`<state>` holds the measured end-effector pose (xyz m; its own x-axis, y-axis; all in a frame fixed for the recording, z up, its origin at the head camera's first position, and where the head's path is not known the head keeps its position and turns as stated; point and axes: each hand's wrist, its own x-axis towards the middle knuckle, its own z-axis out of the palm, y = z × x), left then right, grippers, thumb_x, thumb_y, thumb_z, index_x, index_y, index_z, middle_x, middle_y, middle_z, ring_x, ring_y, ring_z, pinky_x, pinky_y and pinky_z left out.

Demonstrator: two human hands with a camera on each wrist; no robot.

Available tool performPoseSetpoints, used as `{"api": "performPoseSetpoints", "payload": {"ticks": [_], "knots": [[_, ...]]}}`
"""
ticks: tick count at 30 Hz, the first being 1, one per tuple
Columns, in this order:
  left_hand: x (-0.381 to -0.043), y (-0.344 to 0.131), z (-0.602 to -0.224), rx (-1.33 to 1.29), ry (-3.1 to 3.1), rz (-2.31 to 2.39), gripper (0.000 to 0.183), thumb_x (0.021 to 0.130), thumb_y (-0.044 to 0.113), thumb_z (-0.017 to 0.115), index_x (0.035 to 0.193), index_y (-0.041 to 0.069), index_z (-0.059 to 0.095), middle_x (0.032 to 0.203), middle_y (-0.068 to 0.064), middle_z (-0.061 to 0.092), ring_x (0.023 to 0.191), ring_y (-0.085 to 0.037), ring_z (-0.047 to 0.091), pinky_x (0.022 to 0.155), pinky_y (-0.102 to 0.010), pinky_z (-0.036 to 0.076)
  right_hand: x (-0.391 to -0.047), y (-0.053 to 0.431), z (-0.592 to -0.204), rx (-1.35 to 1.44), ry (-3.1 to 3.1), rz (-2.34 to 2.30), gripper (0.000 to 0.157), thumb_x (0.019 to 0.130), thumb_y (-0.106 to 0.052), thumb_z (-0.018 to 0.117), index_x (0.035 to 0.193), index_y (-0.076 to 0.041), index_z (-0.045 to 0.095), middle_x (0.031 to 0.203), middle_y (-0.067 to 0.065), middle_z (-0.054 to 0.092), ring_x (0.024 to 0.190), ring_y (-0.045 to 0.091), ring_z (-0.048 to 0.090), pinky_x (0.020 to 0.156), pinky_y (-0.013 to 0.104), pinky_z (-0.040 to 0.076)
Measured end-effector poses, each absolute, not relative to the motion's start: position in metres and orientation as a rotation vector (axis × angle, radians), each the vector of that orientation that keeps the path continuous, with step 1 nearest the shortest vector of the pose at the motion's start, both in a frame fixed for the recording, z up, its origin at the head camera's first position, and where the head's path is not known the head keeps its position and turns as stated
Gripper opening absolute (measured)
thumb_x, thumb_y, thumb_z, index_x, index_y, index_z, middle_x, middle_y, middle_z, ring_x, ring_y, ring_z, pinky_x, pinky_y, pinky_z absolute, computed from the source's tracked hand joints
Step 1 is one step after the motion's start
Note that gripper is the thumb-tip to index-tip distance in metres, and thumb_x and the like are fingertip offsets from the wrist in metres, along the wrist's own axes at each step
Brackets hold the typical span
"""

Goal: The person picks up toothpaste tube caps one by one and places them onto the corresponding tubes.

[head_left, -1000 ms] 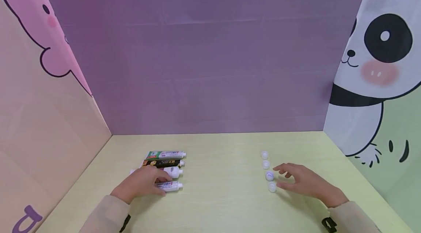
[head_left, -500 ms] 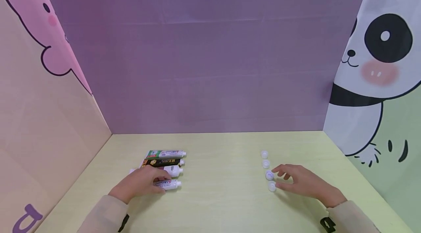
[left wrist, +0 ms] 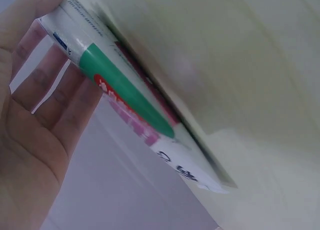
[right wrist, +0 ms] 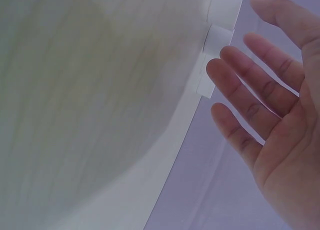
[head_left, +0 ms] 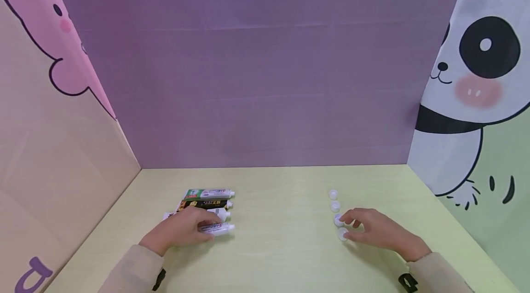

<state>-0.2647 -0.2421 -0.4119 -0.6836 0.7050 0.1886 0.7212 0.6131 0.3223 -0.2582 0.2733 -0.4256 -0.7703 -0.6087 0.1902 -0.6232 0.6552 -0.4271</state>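
Note:
My left hand (head_left: 182,228) grips the nearest toothpaste tube (head_left: 222,228) between thumb and fingers; its capless nozzle points right. In the left wrist view this white tube with a green band (left wrist: 122,87) looks slightly raised at the hand's end. Beyond it lie a white toothpaste tube (head_left: 219,213), a black tube (head_left: 207,204) and a green-and-white tube (head_left: 209,193). My right hand (head_left: 381,230) hovers beside a column of white caps, thumb by the nearest cap (head_left: 342,234) and index finger by the second cap (head_left: 337,220). Its fingers (right wrist: 232,80) look loosely bent, pinching nothing.
Two more white caps, a third cap (head_left: 335,206) and the farthest cap (head_left: 333,194), continue the column on the pale wooden table (head_left: 281,238). A purple back panel (head_left: 265,77) and printed side panels close in the table.
The nearest tube has shifted a little to the right and away in my left hand. My right hand has edged left, closer to the two nearest caps.

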Motion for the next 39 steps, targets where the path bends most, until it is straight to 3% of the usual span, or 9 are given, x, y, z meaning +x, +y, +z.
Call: {"api": "performPoseSetpoints", "payload": {"ticks": [10, 23, 39], "knots": [[-0.265, -0.230, -0.408, -1.211, -2.778, -0.564, 0.027, 0.084, 0.013, 0.078, 0.110, 0.015, 0.075, 0.106, 0.008, 0.070, 0.091, -0.003, 0.059, 0.081, -0.030, 0.052, -0.260, 0.267, -0.424, 1.085, -2.861, 0.727, 0.033, 0.090, -0.032, 0.076, 0.111, -0.007, 0.071, 0.107, -0.001, 0.070, 0.086, 0.010, 0.063, 0.076, 0.031, 0.054], [-0.266, -0.214, -0.406, -1.248, -2.771, -0.584, 0.025, 0.085, 0.013, 0.077, 0.110, 0.017, 0.074, 0.103, 0.011, 0.067, 0.089, -0.003, 0.057, 0.080, -0.028, 0.051, -0.259, 0.262, -0.427, 1.123, -2.858, 0.680, 0.026, 0.084, -0.018, 0.081, 0.106, -0.005, 0.075, 0.097, -0.004, 0.069, 0.082, 0.006, 0.061, 0.072, 0.028, 0.054], [-0.270, -0.194, -0.406, -1.291, -2.729, -0.540, 0.027, 0.086, 0.014, 0.075, 0.113, 0.013, 0.073, 0.106, 0.008, 0.069, 0.094, -0.006, 0.060, 0.085, -0.030, 0.051, -0.259, 0.259, -0.425, 1.149, -2.834, 0.685, 0.020, 0.086, -0.011, 0.078, 0.104, -0.005, 0.074, 0.096, -0.005, 0.069, 0.081, 0.006, 0.061, 0.070, 0.027, 0.053]]}}
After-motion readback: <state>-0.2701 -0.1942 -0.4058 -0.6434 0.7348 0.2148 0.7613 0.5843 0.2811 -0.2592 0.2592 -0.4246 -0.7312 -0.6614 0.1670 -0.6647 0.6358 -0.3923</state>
